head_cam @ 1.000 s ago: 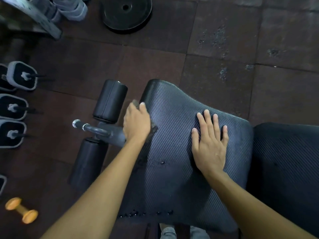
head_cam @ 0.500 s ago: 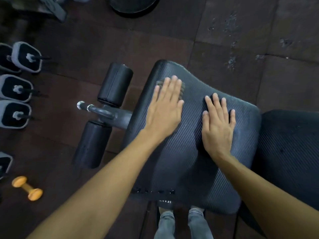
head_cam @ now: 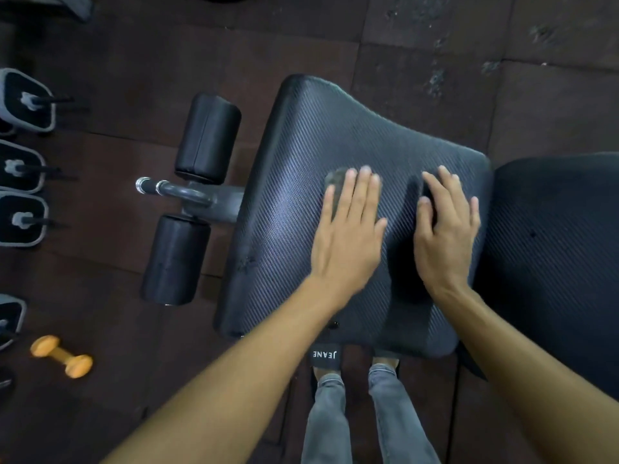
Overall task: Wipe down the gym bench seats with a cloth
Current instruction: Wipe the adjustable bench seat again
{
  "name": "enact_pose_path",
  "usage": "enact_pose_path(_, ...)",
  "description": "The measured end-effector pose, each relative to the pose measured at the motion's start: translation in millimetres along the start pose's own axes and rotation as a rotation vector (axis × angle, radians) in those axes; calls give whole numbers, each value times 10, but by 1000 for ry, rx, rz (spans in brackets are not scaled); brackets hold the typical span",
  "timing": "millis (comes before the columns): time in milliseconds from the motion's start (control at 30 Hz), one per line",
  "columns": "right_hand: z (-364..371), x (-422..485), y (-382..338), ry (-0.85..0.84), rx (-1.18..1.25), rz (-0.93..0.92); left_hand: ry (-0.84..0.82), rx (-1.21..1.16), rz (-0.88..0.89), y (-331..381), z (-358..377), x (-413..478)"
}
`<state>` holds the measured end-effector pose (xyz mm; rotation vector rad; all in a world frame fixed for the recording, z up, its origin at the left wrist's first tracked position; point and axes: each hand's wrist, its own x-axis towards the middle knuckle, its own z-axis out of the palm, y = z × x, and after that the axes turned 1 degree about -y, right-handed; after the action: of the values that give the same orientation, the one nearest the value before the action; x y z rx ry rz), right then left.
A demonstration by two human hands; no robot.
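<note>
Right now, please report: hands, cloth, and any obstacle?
Left hand flat on small grey cloth. Right hand flat on black textured bench seat. Nothing lies on seat ahead of cloth.

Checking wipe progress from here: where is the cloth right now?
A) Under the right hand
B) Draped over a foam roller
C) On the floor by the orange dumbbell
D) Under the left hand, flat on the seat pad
D: a grey edge of the cloth pokes out beyond the fingertips of the left hand, pressed flat on the seat pad; the right hand lies bare on the pad.
</note>
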<state>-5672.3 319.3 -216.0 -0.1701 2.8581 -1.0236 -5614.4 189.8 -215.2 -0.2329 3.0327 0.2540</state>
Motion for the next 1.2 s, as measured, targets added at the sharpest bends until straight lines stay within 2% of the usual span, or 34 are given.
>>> enact_pose_path(67, -52, -107, 153, -100, -101, -32, -12, -14, -12, -102, -48, 338)
enact_pose_path(167, -59, -124, 269, -182, -231, -79, -26, -77, -133, -348, -129, 402)
enact_pose_path(333, -54, -122, 234, -209, -276, -61, 26, -191, -395, -762, -238, -198)
enact_pose_path(400, -67, -120, 216, -212, -259, -50, 36, -191, -447, -754, -238, -558)
enact_pose_path(567, -55, -481, 102, -86, -197, -90, -48, -11, -217, -218, -11, -1224)
enact_pose_path(667, -35, -782, 212, -120, -142, -88, -34, 21, -55, 274, 150, -1065)
enact_pose_path(733, -68, -798, 275, -133, 0, -44, -34, -5, 11, 465, 175, -831)
enact_pose_path(800, -93, -760, 301, -147, 77, -18, -34, -10, -16, 406, 129, -590)
enact_pose_path(900, -113, -769, 293, -184, 40, -33, -16, -26, -193, -82, 13, -498)
enact_pose_path(1067, -136, -776, 294, -211, 29, -35, 20, -121, -457, -672, -152, -1018)
enact_pose_path(1133, -144, -780, 282, -205, 17, -41, 38, -75, -471, -508, -87, -1222)
enact_pose_path(1200, -137, -784, 270, -196, -8, -49, 29, -2, -384, -183, 32, -1318)
